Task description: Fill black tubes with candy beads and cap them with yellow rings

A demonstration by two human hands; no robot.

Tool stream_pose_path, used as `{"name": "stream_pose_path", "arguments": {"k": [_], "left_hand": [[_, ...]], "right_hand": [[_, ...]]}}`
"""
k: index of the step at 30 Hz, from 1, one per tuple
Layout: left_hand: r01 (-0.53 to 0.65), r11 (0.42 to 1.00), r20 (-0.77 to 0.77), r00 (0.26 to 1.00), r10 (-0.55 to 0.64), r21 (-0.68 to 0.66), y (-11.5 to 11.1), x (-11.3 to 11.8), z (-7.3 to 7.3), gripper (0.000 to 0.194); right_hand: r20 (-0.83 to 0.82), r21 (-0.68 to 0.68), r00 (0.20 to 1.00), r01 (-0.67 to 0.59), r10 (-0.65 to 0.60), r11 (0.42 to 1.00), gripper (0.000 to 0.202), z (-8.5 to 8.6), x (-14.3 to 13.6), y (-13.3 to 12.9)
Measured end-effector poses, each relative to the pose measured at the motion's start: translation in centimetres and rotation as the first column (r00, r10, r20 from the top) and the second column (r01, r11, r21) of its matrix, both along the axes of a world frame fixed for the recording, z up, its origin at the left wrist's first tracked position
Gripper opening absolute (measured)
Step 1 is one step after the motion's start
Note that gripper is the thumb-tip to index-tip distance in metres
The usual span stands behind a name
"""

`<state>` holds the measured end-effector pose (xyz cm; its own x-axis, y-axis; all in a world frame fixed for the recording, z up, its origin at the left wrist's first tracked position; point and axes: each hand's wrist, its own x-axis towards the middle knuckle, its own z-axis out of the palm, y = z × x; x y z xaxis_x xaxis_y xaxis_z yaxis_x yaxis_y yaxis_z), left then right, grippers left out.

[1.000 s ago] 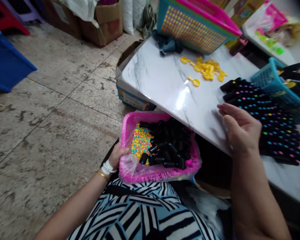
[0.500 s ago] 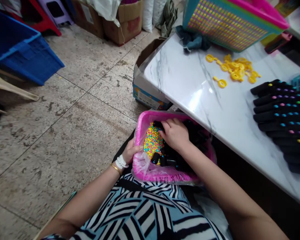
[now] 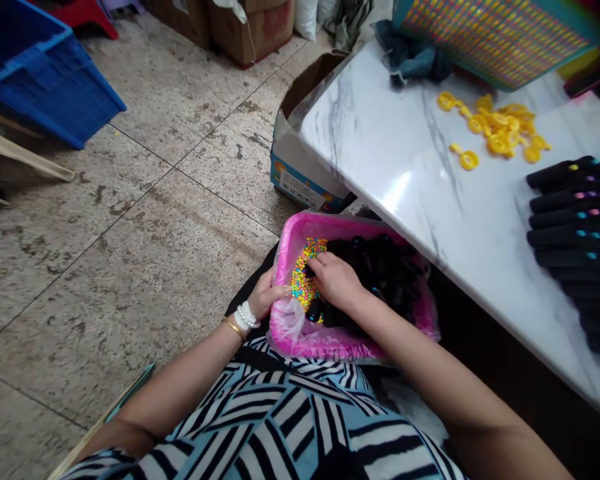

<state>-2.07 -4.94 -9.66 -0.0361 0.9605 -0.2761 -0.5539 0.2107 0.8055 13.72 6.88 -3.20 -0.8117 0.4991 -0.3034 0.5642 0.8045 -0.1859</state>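
Note:
A pink plastic basin (image 3: 286, 257) lined with clear film rests on my lap. My left hand (image 3: 266, 295) grips its left rim, thumb over the edge. Small multicoloured beads (image 3: 300, 288) lie at the basin's left end, and many black tube-like pieces (image 3: 393, 267) fill the rest. My right hand (image 3: 334, 279) is down in the basin where beads and black pieces meet. Its fingers are closed, with a small dark piece (image 3: 309, 271) at the tips, partly hidden. Close to the near wall another black piece (image 3: 314, 311) lies on the beads.
The marble-pattern table (image 3: 380, 147) overhangs the basin's right side. On it are yellow ring-shaped pieces (image 3: 505, 130), rows of black tubes (image 3: 570, 237), a dark cloth (image 3: 415, 60) and a teal basket (image 3: 505, 40). A cardboard box (image 3: 300, 160) and blue crate (image 3: 55, 87) stand on the floor.
My right hand has moved left and slightly toward me, over the beads, with a dark piece at its fingertips. My left hand keeps hold of the rim. The view has shifted slightly.

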Motion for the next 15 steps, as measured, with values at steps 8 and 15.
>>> {"name": "stream_pose_path", "arguments": {"k": [8, 15], "left_hand": [[-0.011, 0.999, 0.027, 1.0, 0.012, -0.035, 0.1, -0.1, 1.2, 0.057], [-0.05, 0.999, 0.045, 0.998, 0.051, -0.013, 0.0, 1.3, 3.5, 0.059]], "right_hand": [[-0.367, -0.743, 0.79, 0.069, -0.492, 0.666, 0.036, 1.3, 3.2, -1.0], [-0.343, -0.153, 0.915, 0.171, -0.214, 0.973, 0.023, 1.8, 3.8, -0.8]]}}
